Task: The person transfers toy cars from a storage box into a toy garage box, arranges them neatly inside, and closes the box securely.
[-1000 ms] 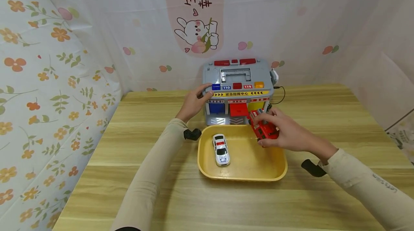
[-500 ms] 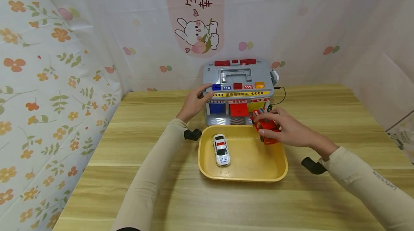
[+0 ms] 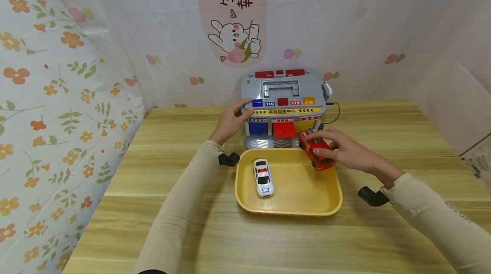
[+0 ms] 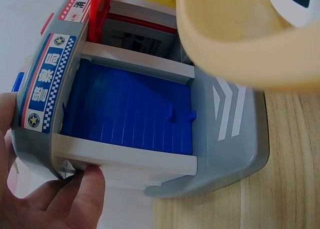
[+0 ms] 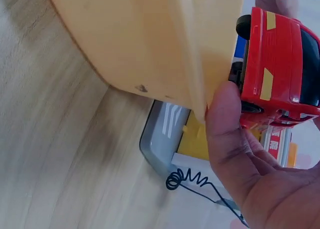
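Observation:
In the head view my right hand (image 3: pixel 347 148) grips a red toy fire truck (image 3: pixel 317 154) over the far right corner of the yellow tray (image 3: pixel 287 213). The right wrist view shows the truck (image 5: pixel 282 61) tilted, with dark wheels and yellow patches, thumb and fingers around it. Behind the tray stands a grey toy emergency station (image 3: pixel 281 112) with lights on its roof. My left hand (image 3: pixel 230 121) holds its left front corner, fingers on the roof edge and side. The station's blue door (image 4: pixel 130 109) is down, and its red door (image 3: pixel 284 130) is raised outward.
A white toy police car (image 3: pixel 263 178) lies in the left half of the tray. A black coiled cord (image 5: pixel 187 179) hangs from the station's right side. A patterned cloth (image 3: pixel 172 31) hangs behind the wooden table (image 3: pixel 184 133).
The fire truck has turned in my right hand and shifted slightly right, its front now lower. My left hand, the station and the police car have stayed in place.

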Demonstrator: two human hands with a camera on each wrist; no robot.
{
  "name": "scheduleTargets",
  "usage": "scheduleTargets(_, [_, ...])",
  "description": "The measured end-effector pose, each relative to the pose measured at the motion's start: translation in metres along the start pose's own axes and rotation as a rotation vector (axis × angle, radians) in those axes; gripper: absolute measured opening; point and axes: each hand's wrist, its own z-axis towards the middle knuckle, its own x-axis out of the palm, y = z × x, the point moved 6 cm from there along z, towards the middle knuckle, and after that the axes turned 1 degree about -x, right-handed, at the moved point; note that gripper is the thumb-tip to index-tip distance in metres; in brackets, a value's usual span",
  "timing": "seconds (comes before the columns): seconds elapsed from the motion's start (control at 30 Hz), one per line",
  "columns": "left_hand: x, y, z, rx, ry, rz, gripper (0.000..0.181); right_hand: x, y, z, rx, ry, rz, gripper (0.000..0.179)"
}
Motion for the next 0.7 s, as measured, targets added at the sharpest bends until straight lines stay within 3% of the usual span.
scheduleTargets(0.33, [-0.002,0.001,0.001,-0.009,-0.015,0.001,0.046,-0.018,-0.012,0.013,0.126,0.048,0.143,0.043])
scheduleTargets(0.7, [0.0,0.001,0.0,0.001,-0.004,-0.017,0.047,-0.017,-0.013,0.034,0.131,0.18,0.291,0.043])
